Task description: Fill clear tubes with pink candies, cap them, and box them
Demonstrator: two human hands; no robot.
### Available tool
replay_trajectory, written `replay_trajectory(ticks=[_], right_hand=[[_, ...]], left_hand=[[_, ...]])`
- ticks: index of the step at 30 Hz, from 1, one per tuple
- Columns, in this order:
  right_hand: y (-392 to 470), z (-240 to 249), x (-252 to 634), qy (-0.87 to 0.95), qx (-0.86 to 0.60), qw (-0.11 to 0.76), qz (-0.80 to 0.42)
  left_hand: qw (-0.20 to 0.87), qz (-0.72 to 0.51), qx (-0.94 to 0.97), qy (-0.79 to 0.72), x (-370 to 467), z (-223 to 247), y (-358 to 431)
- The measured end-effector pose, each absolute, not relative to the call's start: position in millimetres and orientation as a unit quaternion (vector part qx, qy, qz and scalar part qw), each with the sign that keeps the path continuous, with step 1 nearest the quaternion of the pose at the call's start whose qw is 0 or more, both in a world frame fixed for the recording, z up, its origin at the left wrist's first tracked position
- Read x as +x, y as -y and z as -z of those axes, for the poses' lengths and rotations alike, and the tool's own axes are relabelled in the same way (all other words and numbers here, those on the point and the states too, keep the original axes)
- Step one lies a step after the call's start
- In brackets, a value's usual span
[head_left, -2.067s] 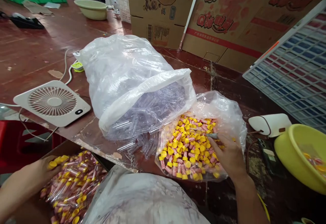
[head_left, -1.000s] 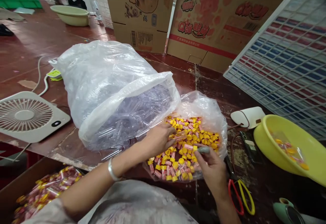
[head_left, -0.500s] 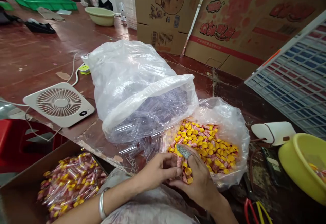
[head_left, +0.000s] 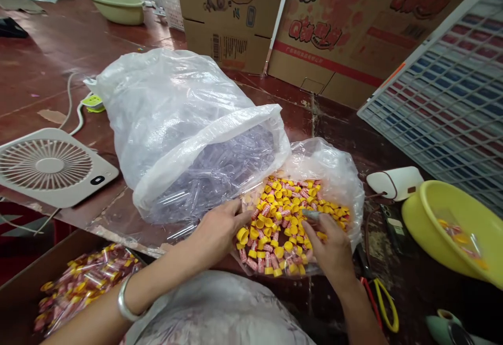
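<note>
My left hand reaches to the left edge of a pile of small pink-patterned tubes with yellow caps. Its thumb and a finger show apart, next to a yellow cap; the other fingers are partly hidden. Over the right side of the pile, my right hand has its fingers stretched out and apart, touching the pieces. A grey covering wraps one of its fingertips. The pile lies in an open clear plastic bag. Behind it, a large white sack lies on its side, its mouth showing clear plastic tubes.
At lower left, a cardboard box holds similar capped pieces in clear tubes. A white fan lies at left. To the right are a yellow basin, a phone and red-and-yellow-handled scissors. Cartons stand behind.
My hands have moved apart from their cupped position around several capped pieces. Those pieces are no longer between them, and pieces now spread at the pile's front. The view has shifted right.
</note>
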State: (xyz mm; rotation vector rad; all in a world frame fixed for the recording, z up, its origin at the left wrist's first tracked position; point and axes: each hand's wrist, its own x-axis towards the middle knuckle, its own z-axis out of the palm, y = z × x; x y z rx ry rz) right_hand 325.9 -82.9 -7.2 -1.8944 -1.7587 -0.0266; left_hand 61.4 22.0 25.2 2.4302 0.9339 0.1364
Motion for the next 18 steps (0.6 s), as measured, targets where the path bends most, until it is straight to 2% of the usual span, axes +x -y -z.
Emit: replay_trajectory(ticks=[6, 12, 16, 18], right_hand=[[80.3, 29.4, 302.7, 0.747, -0.638, 0.188, -0.010], [68.7, 37.4, 289.6, 0.798, -0.589, 0.130, 0.005], [64.3, 41.2, 295.2, 0.797, -0.587, 0.140, 0.019], [66.5, 39.4, 300.1, 0.793, -0.589, 0.151, 0.025]], left_hand=[[0.092, -0.006, 0.947, -0.308, 57.8, -31.6, -44.2], [0.085, 0.015, 0.968, -0.235, 52.9, -20.7, -46.0], [0.098, 0.012, 0.968, -0.231, 53.1, -28.1, -47.5], [0.120, -0.012, 0.953, -0.277, 44.8, -36.8, -46.3]])
